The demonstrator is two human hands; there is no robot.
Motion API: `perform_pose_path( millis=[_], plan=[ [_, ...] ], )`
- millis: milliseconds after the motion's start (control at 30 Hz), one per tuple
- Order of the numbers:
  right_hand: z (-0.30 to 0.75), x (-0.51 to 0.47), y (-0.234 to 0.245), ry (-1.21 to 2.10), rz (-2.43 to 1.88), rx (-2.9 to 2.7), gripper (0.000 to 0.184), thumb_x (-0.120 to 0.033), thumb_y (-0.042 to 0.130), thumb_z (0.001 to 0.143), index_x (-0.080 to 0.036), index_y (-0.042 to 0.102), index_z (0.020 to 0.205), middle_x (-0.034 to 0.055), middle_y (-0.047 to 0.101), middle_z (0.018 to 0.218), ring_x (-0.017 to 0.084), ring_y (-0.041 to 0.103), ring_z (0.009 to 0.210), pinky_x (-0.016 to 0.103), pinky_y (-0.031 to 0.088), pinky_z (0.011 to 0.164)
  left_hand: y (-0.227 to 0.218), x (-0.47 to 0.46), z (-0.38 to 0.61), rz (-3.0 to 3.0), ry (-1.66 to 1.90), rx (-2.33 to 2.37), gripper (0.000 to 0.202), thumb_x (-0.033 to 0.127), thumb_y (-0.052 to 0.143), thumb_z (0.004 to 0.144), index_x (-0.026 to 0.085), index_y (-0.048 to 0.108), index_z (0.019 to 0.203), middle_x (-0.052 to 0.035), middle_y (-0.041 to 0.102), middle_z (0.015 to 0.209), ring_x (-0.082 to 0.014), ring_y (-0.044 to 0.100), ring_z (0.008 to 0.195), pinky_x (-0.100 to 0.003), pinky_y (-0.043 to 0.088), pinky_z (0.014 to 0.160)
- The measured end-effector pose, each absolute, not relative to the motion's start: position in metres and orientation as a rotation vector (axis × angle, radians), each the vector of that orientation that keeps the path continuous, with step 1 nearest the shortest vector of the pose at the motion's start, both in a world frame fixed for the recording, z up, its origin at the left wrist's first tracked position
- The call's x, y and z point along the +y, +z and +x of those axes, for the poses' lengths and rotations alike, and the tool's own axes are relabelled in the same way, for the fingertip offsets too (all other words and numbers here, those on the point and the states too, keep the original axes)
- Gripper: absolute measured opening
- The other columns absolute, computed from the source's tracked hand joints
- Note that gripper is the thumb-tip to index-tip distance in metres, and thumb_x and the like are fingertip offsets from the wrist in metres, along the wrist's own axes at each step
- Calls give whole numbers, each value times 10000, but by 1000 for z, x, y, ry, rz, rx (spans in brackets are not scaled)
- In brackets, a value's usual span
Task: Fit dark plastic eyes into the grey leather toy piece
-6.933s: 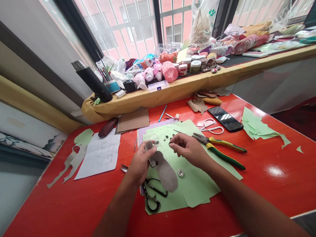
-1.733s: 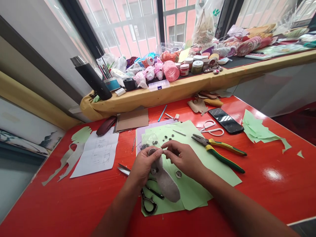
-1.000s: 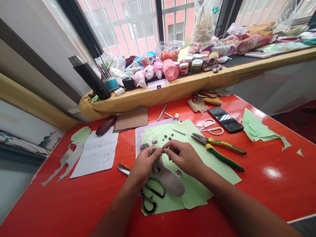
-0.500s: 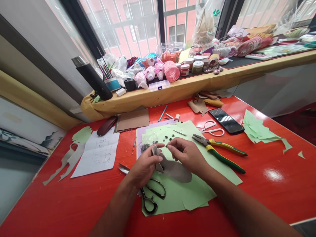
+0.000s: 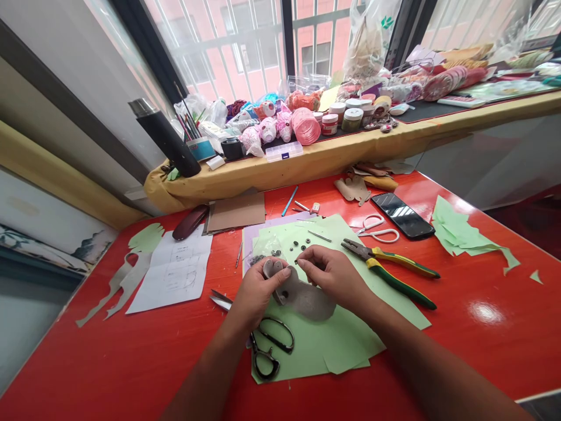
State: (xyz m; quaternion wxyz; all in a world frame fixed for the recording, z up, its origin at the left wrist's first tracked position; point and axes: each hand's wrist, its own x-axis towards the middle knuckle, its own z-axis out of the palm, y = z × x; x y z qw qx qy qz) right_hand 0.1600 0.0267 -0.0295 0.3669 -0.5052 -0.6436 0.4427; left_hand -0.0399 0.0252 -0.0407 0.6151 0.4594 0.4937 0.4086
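Observation:
My left hand (image 5: 259,292) pinches a grey leather piece (image 5: 312,302) between thumb and fingers. The piece has a rounded lower part, and small holes show in its upper end. Just to the right, my right hand (image 5: 335,273) is closed in a pinch on a tiny dark snap part (image 5: 297,262), held apart from the leather. Several loose dark snap parts (image 5: 295,243) lie on the green paper (image 5: 350,351) beyond my fingers. A clear bag (image 5: 272,245) with more small dark parts sits behind my left hand, partly hidden by it.
Black-handled scissors (image 5: 265,362) lie partly under my left forearm. Pliers (image 5: 390,269) with green-yellow handles rest at the right, near white-handled scissors (image 5: 384,235) and a phone (image 5: 403,216). A printed sheet (image 5: 170,272) lies left on the red table (image 5: 87,362). A crowded sill (image 5: 342,149) runs behind.
My left hand has turned the leather piece so its upper end faces me more and lies flatter. My right hand stays nearly in place with the tiny part.

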Motion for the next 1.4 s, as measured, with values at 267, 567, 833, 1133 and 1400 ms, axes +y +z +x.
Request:
perform_pose_path(
  millis=[267, 567, 833, 1133, 1400],
  plan=[
    [158, 26, -34, 1111, -1348, -1727, 174, -338, 602, 946, -218, 711, 883, -12, 642, 691, 172, 565, 647, 284, 402, 596, -36, 23, -37, 1175, 955, 1221, 299, 428, 853, 765, 183, 710, 860, 10, 634, 777, -148, 542, 730, -249, 429, 670],
    [156, 26, -35, 1094, -1363, -1758, 156, -303, 607, 931, -213, 729, 892, 0, 686, 709, 179, 577, 669, 288, 394, 617, -32, 22, -34, 1264, 935, 1301, 316, 465, 819, 774, 186, 698, 859, 10, 619, 772, -151, 533, 714, -248, 428, 645],
    [157, 26, -33, 1093, -1346, -1728, 149, -302, 615, 934, -218, 717, 867, -7, 656, 687, 178, 561, 659, 282, 395, 606, -29, 22, -34, 1287, 913, 1319, 320, 476, 822, 774, 189, 705, 855, 18, 605, 738, -150, 521, 693, -247, 422, 633],
    [157, 26, -32, 1104, -1341, -1716, 158, -311, 616, 937, -214, 711, 857, -16, 635, 668, 167, 542, 638, 274, 389, 593, -28, 19, -32, 1343, 880, 1350, 321, 495, 803, 789, 199, 707, 864, 26, 581, 700, -149, 497, 657, -248, 398, 593],
    [156, 25, -34, 1048, -1362, -1758, 123, -267, 629, 929, -207, 710, 857, -29, 604, 647, 156, 534, 624, 265, 371, 587, -32, 23, -35, 1332, 895, 1321, 323, 493, 804, 784, 195, 710, 863, 14, 611, 726, -161, 526, 687, -252, 424, 624]
  ],
)
